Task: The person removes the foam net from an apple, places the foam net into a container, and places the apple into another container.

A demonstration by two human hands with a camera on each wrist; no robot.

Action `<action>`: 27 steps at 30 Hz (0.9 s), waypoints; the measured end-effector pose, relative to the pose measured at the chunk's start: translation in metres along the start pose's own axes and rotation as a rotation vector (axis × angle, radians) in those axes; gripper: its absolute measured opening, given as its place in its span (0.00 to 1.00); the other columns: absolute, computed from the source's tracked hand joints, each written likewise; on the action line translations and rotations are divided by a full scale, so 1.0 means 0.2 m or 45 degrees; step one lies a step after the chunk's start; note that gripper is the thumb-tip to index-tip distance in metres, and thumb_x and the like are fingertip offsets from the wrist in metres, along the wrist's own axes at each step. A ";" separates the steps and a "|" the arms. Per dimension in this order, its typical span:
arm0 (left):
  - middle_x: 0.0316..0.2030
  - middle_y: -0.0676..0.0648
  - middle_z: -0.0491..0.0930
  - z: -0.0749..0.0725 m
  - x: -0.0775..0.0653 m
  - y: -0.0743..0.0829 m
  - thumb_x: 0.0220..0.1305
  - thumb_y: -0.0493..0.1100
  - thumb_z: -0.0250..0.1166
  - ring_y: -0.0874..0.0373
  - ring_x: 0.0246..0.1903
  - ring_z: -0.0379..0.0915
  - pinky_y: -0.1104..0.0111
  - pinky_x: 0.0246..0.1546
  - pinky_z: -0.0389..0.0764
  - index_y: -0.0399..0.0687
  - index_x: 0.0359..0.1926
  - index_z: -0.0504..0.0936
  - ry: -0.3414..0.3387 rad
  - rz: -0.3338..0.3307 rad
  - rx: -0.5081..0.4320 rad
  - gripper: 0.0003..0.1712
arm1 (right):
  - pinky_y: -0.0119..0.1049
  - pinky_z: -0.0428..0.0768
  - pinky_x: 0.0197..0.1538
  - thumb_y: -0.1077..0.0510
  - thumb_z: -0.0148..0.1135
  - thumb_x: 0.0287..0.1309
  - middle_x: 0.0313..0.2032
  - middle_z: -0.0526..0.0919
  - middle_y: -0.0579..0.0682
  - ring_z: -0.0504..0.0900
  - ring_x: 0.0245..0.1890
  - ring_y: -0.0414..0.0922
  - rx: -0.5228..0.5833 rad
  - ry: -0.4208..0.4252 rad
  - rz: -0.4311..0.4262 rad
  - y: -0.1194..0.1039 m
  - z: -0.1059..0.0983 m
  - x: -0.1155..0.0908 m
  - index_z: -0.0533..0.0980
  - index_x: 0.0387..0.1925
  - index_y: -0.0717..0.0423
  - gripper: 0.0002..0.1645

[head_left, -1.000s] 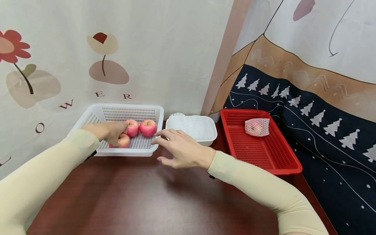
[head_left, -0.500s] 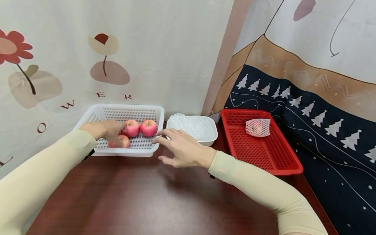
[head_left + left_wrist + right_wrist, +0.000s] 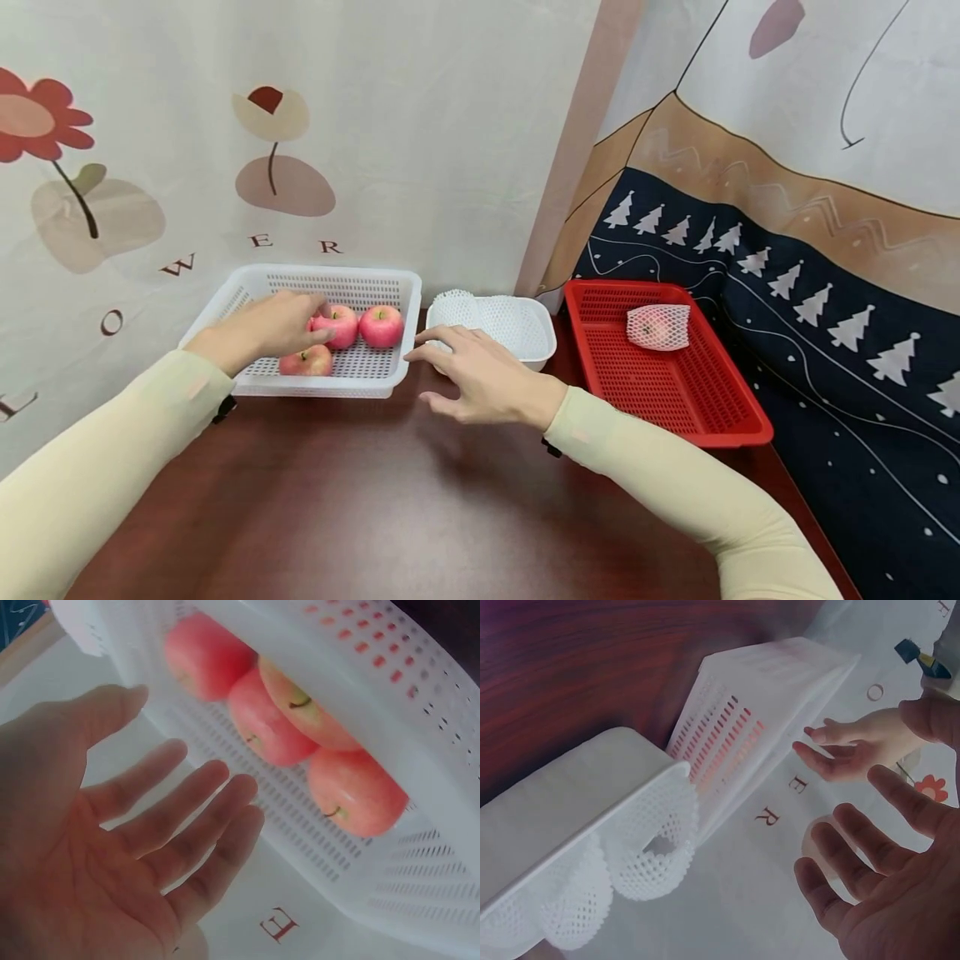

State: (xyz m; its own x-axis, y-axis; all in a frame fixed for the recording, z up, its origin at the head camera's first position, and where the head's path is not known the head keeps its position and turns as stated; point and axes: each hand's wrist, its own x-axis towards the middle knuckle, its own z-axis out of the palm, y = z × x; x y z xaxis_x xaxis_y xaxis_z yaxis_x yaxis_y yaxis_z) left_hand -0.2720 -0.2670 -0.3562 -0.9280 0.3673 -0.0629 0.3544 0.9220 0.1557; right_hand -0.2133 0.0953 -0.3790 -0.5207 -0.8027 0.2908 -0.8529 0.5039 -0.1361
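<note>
My left hand (image 3: 258, 329) is over the left part of a white perforated basket (image 3: 315, 387), fingers spread and loosely bent, holding nothing. Several red apples (image 3: 382, 327) lie in the basket; the front apple (image 3: 306, 362) is below the hand, and its fingertips overlap another in the head view. From the left wrist, the palm (image 3: 97, 877) shows bare beside the apples (image 3: 356, 791). My right hand (image 3: 487, 375) hovers with relaxed fingers just right of the basket, in front of a small white tub (image 3: 550, 342) of white foam fruit nets (image 3: 457, 310). That hand is bare too.
A red perforated basket (image 3: 675, 400) stands on the right of the dark wooden table (image 3: 420, 517), with one apple in a foam net (image 3: 657, 326) inside. Printed curtains (image 3: 420, 150) hang close behind the baskets.
My left hand has come off the front apple and opened out, shifting up and back over the basket; that apple now shows fully. The right hand has drifted slightly right.
</note>
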 end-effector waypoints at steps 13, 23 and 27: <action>0.53 0.40 0.90 0.02 -0.14 0.16 0.78 0.50 0.75 0.46 0.48 0.84 0.47 0.53 0.85 0.44 0.58 0.87 0.261 0.060 -0.098 0.17 | 0.60 0.83 0.77 0.45 0.76 0.75 0.77 0.81 0.54 0.83 0.77 0.53 -0.004 0.040 0.089 0.07 -0.06 -0.12 0.82 0.76 0.44 0.32; 0.55 0.42 0.90 0.05 -0.22 0.30 0.78 0.51 0.76 0.46 0.46 0.87 0.46 0.50 0.87 0.49 0.61 0.89 0.372 0.095 -0.070 0.18 | 0.59 0.85 0.76 0.46 0.77 0.73 0.75 0.84 0.56 0.86 0.73 0.57 -0.026 0.114 0.152 0.16 -0.12 -0.22 0.83 0.74 0.46 0.32; 0.50 0.45 0.90 0.07 -0.25 0.33 0.77 0.49 0.76 0.48 0.41 0.85 0.49 0.44 0.85 0.48 0.58 0.90 0.458 0.147 -0.032 0.16 | 0.59 0.86 0.76 0.46 0.78 0.73 0.74 0.84 0.54 0.86 0.74 0.57 -0.034 0.129 0.188 0.20 -0.15 -0.26 0.83 0.74 0.46 0.32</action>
State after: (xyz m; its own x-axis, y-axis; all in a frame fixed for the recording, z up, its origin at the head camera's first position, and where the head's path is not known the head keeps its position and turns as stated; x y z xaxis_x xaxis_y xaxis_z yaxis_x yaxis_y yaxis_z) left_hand -0.2010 -0.2218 -0.3560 -0.8647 0.3985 0.3057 0.4605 0.8721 0.1656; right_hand -0.2186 0.1673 -0.3704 -0.6328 -0.6836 0.3637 -0.7653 0.6236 -0.1594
